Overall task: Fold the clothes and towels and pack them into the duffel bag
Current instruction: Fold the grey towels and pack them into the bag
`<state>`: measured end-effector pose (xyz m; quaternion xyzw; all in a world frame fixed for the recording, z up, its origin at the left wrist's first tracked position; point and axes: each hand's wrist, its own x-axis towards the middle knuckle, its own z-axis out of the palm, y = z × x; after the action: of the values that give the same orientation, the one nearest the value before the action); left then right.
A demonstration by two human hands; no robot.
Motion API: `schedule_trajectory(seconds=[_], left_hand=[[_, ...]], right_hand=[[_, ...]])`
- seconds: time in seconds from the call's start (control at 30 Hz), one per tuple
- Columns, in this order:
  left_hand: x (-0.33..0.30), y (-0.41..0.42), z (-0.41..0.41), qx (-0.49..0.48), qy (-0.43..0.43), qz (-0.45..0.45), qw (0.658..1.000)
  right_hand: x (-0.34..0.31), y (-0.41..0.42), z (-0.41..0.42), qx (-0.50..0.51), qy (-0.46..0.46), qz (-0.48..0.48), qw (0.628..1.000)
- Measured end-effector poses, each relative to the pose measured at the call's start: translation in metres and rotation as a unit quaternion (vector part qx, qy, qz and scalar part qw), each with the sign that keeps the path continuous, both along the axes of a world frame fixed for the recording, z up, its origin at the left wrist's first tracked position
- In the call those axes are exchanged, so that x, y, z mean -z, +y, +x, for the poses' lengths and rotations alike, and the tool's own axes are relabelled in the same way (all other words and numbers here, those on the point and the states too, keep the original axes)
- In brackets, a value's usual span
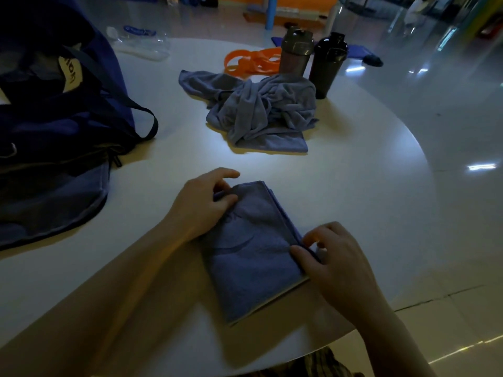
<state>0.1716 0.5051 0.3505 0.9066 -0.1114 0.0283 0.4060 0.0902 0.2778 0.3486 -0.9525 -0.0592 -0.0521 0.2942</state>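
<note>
A folded blue-grey towel (253, 254) lies flat on the white round table (353, 191) right in front of me. My left hand (201, 205) pinches its far left corner between thumb and fingers. My right hand (334, 257) pinches the layered right edge near the near corner. A crumpled grey-blue heap of cloth (261, 110) sits further back at the table's middle. The dark navy duffel bag (54, 148) stands open at the left, its strap looping onto the table.
Two dark shaker bottles (313, 61) stand behind the cloth heap, beside an orange resistance band (250, 61). A clear plastic bottle (141, 42) lies at the back left. The table's curved edge runs along the right and near side; shiny floor lies beyond.
</note>
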Motion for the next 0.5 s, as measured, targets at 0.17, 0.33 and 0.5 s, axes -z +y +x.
schedule_trajectory(seconds=[0.17,0.33,0.5], left_hand=[[-0.004,-0.012,0.003,-0.008,-0.102,-0.042,0.994],[0.008,-0.019,0.002,0.017,-0.154,0.105,0.982],[0.001,-0.023,-0.024,0.063,-0.206,0.129,0.968]], right_hand=[[0.003,-0.004,0.000,0.038,-0.066,0.048,0.996],[0.008,-0.007,0.004,0.055,-0.025,0.030,0.998],[0.008,-0.007,0.005,0.065,-0.023,0.045,0.997]])
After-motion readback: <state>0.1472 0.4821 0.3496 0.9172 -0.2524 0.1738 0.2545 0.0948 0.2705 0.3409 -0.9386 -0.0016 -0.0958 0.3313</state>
